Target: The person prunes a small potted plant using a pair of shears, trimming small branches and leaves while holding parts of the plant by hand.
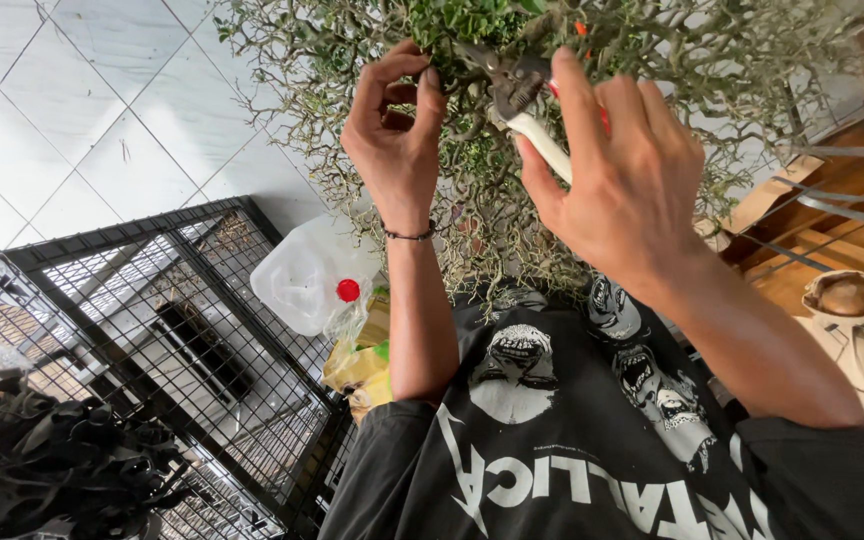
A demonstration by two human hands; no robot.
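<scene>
A small twiggy tree point(302, 70) with thin grey-green branches and tiny leaves fills the top of the view. My right hand point(632, 180) is shut on a pair of pruning shears point(542, 142) with a white and red handle, whose dark blades sit among the branches. My left hand point(397, 140), a thin dark bracelet on its wrist, pinches a twig just left of the blades. Both arms reach up from my black printed shirt point(572, 450).
A black wire cage point(152, 330) stands at the lower left, with a pile of dark dried leaves point(42, 460) in front of it. A white plastic jug with a red cap point(302, 270) and a yellow bag point(357, 365) lie beside it. Wooden shelving point(842, 190) and a paper-wrapped object point(852, 310) are at right.
</scene>
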